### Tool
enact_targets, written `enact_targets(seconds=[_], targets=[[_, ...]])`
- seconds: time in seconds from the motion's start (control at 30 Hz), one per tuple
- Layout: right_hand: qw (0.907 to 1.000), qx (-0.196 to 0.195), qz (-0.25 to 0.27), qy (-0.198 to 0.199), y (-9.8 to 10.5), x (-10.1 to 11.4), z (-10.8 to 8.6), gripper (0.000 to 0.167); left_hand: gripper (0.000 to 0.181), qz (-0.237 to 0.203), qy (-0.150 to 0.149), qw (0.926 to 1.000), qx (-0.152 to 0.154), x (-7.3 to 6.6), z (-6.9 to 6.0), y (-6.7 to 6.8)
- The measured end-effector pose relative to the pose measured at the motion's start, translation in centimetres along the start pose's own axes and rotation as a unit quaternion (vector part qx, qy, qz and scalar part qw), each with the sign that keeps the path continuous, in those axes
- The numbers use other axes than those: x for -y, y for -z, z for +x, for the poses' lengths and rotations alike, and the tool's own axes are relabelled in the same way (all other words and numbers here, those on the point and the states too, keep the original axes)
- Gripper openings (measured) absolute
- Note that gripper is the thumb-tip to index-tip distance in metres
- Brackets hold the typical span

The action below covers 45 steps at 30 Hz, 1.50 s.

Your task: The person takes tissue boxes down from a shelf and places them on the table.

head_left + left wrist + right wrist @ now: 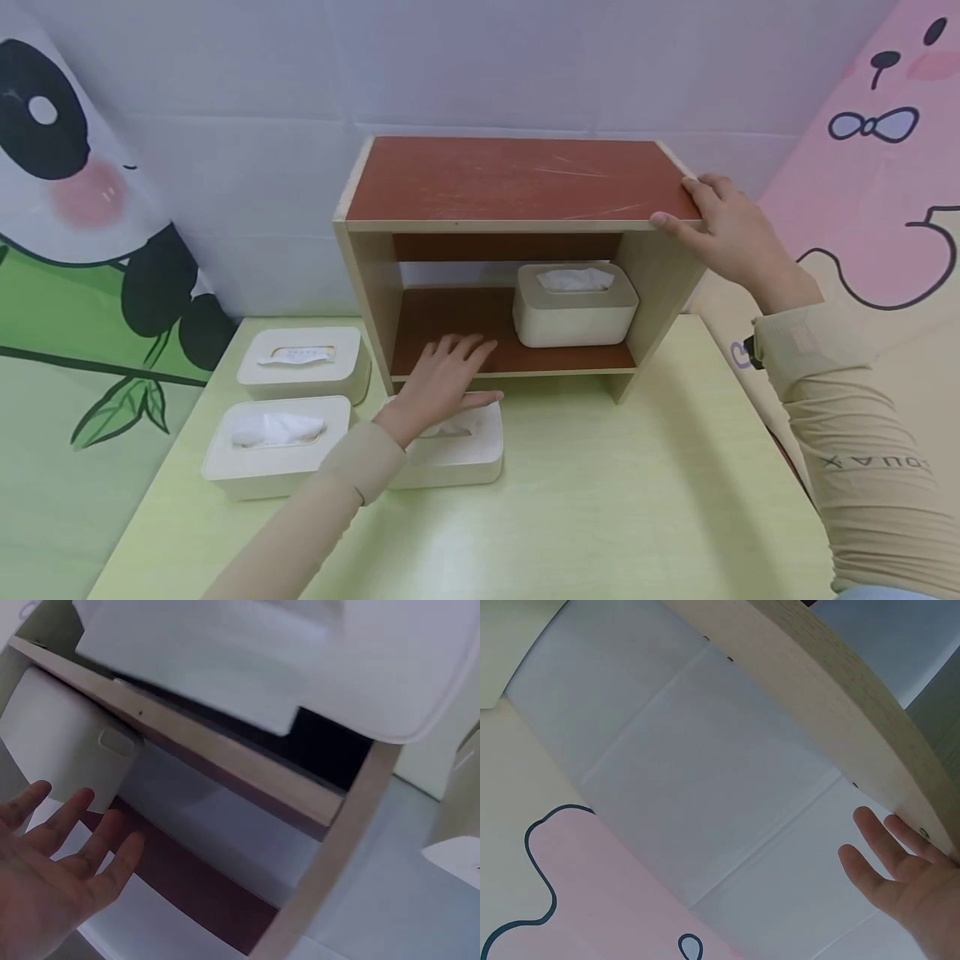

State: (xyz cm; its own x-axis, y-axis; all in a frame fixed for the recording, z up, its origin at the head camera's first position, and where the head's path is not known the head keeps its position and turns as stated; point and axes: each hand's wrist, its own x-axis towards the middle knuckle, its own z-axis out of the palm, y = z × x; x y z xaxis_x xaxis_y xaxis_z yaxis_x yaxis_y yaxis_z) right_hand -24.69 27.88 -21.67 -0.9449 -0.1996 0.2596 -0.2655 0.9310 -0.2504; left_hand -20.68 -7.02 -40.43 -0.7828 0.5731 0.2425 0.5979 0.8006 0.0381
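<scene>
A small two-tone shelf (510, 179) with a reddish-brown top and pale wooden sides stands at the back of the table. Inside it, on the right, sits a white tissue box (576, 327). My left hand (442, 383), fingers spread, hovers before the shelf's opening and holds nothing. Below that hand another tissue box (450, 477) lies on the table, partly hidden by the hand and wrist. My right hand (731, 229) rests on the shelf's top right corner, thumb near the front edge; in the right wrist view its extended fingers (881, 840) show beside the side panel.
Two more white tissue boxes stand on the table's left, one (303, 385) behind the other (262, 486). The pale green table (600, 517) extends to the front and right. Behind it hangs a light cloth backdrop (480, 67) with cartoon figures at both sides.
</scene>
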Motion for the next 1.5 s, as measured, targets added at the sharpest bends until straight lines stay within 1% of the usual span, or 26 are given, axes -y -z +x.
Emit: enact_targets(seconds=[0.1,0.23,0.4,0.6,0.67,0.73,0.87,1.0,1.1,1.2,1.27,1.5], targets=[[1.0,-0.001,-0.001,0.001,-0.1,0.0,0.1,0.083,0.075,0.001,0.001,1.0,-0.006,-0.2,1.2,0.4],[1.0,-0.003,-0.004,0.004,-0.1,0.0,0.2,0.084,0.074,-0.003,0.008,0.9999,-0.006,-0.5,2.8,0.8],[1.0,-0.003,-0.004,0.004,-0.1,-0.1,0.2,0.084,0.074,-0.005,0.017,0.9998,-0.009,-0.7,4.9,0.8],[1.0,-0.005,-0.003,0.003,-0.1,-0.1,0.3,0.084,0.077,0.005,0.008,0.9995,-0.031,-0.9,7.5,0.7],[1.0,-0.005,-0.004,0.003,-0.2,-0.1,0.2,0.083,0.077,0.004,0.006,0.9994,-0.034,-0.9,8.2,0.8],[1.0,-0.005,-0.004,0.003,-0.3,0.0,0.2,0.082,0.078,0.001,0.008,0.9995,-0.03,-0.9,8.8,0.9],[1.0,-0.004,-0.001,0.001,-0.4,0.1,0.2,0.082,0.08,-0.003,0.018,0.9998,-0.013,-0.8,10.1,0.9],[1.0,-0.005,0.001,-0.001,-0.4,0.0,0.1,0.083,0.081,-0.002,0.023,0.9997,0.002,-0.8,11.6,0.6],[1.0,-0.009,0.001,-0.001,-0.4,-0.1,0.1,0.083,0.085,-0.018,0.041,0.9985,0.032,-1.0,12.6,0.4],[0.9999,-0.011,0.001,-0.001,-0.4,-0.2,0.2,0.083,0.09,-0.045,0.065,0.9947,0.066,-1.3,13.5,0.4],[0.9999,-0.013,0.001,-0.001,-0.4,-0.2,0.2,0.083,0.092,-0.057,0.073,0.9924,0.081,-1.4,13.9,0.3],[0.9999,-0.015,0.005,-0.001,-0.4,-0.4,0.1,0.084,0.096,-0.06,0.081,0.9899,0.099,-1.5,15.7,-0.8]])
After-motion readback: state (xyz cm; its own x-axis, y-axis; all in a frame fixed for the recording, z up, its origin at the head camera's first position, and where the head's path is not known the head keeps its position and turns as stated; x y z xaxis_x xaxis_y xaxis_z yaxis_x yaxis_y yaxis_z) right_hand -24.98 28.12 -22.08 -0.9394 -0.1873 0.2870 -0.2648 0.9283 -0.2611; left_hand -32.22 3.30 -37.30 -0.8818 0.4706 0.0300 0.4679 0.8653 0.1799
